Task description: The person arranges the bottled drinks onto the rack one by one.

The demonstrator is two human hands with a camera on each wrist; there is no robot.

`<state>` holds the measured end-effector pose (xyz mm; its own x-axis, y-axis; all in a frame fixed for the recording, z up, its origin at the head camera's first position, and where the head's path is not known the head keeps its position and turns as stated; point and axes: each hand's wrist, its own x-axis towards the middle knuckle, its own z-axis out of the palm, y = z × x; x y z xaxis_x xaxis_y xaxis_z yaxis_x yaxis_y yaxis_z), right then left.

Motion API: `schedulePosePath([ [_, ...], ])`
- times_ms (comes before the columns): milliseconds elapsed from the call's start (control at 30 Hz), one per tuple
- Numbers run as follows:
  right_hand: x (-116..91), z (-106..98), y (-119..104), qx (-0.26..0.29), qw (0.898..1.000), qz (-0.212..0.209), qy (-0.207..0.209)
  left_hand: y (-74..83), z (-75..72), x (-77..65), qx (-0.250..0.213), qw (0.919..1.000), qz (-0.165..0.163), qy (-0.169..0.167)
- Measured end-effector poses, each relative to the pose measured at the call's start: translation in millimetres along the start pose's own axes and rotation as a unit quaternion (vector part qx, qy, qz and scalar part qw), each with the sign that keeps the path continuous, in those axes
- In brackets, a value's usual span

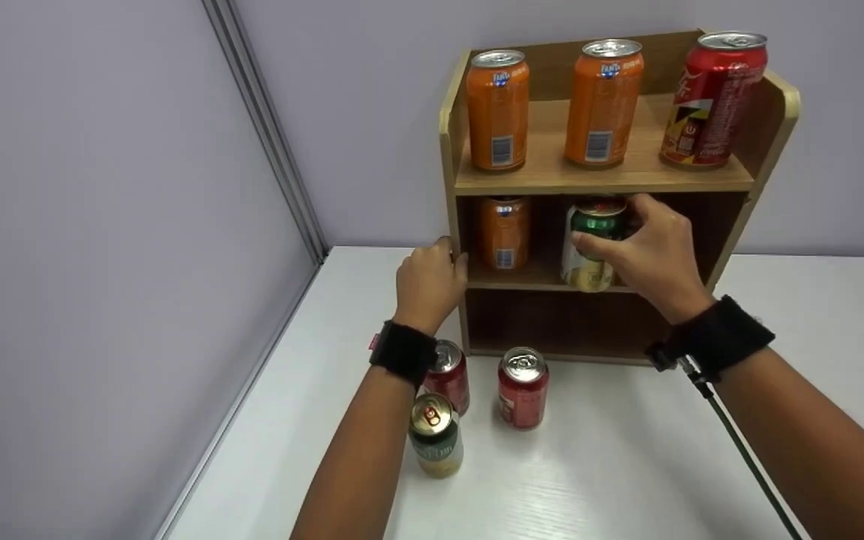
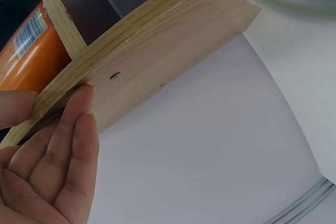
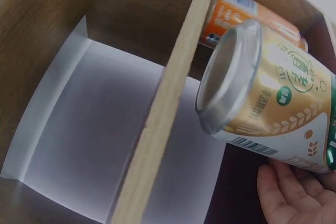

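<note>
On the left, the left hand (image 1: 430, 283) grips the side panel (image 2: 157, 61) of the wooden shelf (image 1: 597, 182), probably for keeping it steady. A green-and-gold can (image 1: 436, 446) and two red cans (image 1: 523, 401) stand on the desk (image 1: 597, 472). In the middle compartment, right of the orange Fanta can (image 1: 504, 234), the right hand (image 1: 653, 255) holds another green-and-gold can (image 1: 588, 273) by its sides, perhaps so its base stays free.

Left grip (image 2: 55, 163) around the edge of a wooden shelf (image 2: 152, 51), orange can (image 2: 41, 62) inside, pale wall (image 2: 199, 129) beyond.
</note>
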<state>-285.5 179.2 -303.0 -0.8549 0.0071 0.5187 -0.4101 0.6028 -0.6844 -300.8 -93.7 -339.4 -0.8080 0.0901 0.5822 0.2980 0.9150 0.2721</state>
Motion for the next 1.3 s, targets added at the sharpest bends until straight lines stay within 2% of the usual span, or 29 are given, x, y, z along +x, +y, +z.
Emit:
schedulePosePath([
  [233, 14, 10, 11, 0.027, 0.999, 0.027, -0.002, -0.8, -0.2, -1.5, 0.003, 1.0, -0.001, -0.003],
  [567, 29, 17, 10, 0.076, 0.994, 0.076, -0.015, -1.2, -1.5, -2.2, 0.007, 0.9999, -0.006, -0.009],
  [967, 36, 20, 14, 0.097, 0.99, 0.094, -0.045, -0.6, -0.3, -1.2, 0.011, 0.9999, 0.004, 0.0],
  [1300, 37, 26, 21, 0.115, 0.988, 0.095, -0.043, 0.1, 0.2, -0.9, 0.007, 1.0, 0.0, -0.001],
])
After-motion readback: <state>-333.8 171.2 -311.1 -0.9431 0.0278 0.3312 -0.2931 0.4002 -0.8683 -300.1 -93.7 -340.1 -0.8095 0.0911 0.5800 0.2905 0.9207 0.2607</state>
